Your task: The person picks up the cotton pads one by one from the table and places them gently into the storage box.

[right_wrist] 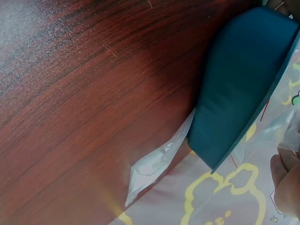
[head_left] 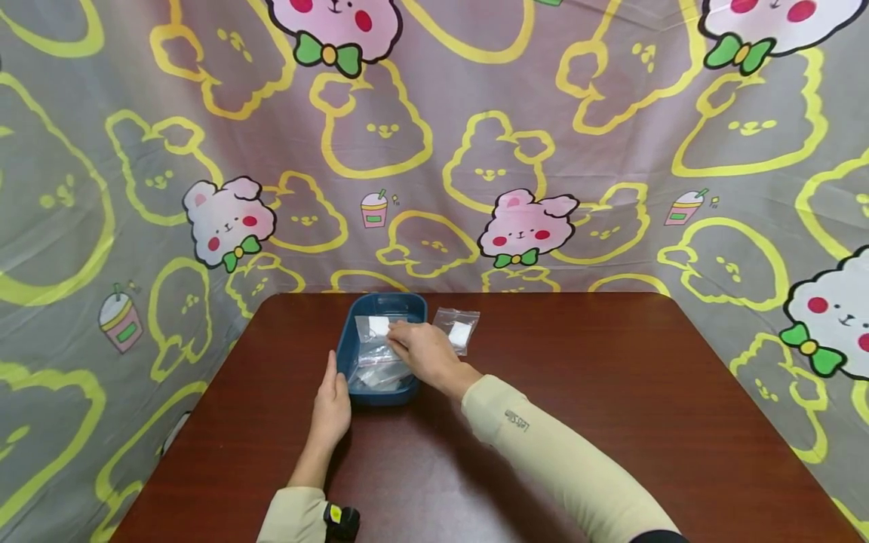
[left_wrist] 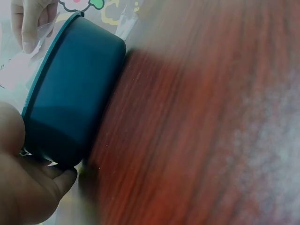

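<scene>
A dark reddish-brown wooden bench (head_left: 611, 392) with rounded far corners is filling the lower middle of the head view, its grain running in fine streaks and its polished top catching soft, even light. A grey-mauve cloth backdrop (head_left: 434, 151) is hanging behind it and draping down on both sides, hiding any wall or floor. The cloth is showing yellow outlines of fluffy animals, pink-and-white bear faces (head_left: 526, 226) with green bow ties, and small drink cups (head_left: 373, 210) with straws.
</scene>
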The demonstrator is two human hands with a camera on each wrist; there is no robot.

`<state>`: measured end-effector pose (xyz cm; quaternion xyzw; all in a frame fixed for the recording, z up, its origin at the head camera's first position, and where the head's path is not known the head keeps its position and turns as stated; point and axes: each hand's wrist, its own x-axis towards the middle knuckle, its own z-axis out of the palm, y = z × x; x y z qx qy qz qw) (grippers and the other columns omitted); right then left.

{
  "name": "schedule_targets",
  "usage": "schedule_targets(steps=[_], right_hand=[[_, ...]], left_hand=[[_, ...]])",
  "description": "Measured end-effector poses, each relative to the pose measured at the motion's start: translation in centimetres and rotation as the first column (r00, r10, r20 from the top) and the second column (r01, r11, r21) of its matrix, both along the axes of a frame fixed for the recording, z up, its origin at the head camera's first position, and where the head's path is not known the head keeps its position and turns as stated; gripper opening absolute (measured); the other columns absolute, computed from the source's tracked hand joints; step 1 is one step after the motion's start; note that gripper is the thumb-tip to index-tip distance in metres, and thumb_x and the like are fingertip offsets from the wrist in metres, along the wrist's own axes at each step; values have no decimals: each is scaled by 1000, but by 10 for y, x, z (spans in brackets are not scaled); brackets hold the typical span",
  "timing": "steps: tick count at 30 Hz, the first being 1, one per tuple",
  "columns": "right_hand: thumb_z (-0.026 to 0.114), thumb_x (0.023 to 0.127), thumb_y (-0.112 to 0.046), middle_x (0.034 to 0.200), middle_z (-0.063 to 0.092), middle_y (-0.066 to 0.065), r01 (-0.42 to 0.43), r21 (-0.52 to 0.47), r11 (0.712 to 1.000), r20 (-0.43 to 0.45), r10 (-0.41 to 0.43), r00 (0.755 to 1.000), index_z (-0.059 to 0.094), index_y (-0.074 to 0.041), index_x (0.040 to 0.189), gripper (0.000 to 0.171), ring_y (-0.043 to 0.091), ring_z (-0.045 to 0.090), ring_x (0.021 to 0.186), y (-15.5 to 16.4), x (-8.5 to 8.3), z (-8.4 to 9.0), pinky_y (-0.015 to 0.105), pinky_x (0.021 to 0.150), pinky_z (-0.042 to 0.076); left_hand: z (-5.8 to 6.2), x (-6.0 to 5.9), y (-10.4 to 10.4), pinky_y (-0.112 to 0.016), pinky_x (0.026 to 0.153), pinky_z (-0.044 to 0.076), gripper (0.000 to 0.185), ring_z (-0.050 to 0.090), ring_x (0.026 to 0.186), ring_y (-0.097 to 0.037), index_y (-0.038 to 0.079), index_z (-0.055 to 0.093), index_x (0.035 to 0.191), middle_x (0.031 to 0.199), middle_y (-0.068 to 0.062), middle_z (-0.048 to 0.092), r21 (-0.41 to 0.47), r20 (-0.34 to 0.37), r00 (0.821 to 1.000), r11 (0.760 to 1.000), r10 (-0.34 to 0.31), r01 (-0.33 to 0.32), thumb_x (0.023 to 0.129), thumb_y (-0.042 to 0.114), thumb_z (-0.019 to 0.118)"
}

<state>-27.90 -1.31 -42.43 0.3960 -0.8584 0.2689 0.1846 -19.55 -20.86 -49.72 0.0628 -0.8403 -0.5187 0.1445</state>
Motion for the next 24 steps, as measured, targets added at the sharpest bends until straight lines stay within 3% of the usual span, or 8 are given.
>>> schedule_targets(steps=[6,15,24], right_hand=[[69,97,-20,121,71,4,14,26,1000,-32,-13,999,80,-14,104,14,15,65,115,0,-3,0,34,91,55],[70,96,-20,125,69,0,40,52,998,11,-41,999,79,-13,108,17,14,63,118,3,-3,-3,35,93,54],[68,97,-20,127,69,1,66,73,995,24,-68,997,78,-13,112,19,14,65,116,12,-6,-10,37,90,55]], left_hand=[[1,-2,1,-51,119,20,56,24,147,-34,5,16,161,163,-19,22,1,-6,1000,1000,3,-3,108,7,34],[3,-1,2,-52,119,18,56,20,149,-35,5,12,161,164,-18,18,-1,24,1000,1000,-10,10,109,8,33],[2,1,3,-53,118,20,56,24,147,-38,4,17,161,162,-21,23,-23,-10,1000,1000,6,-6,108,6,35]])
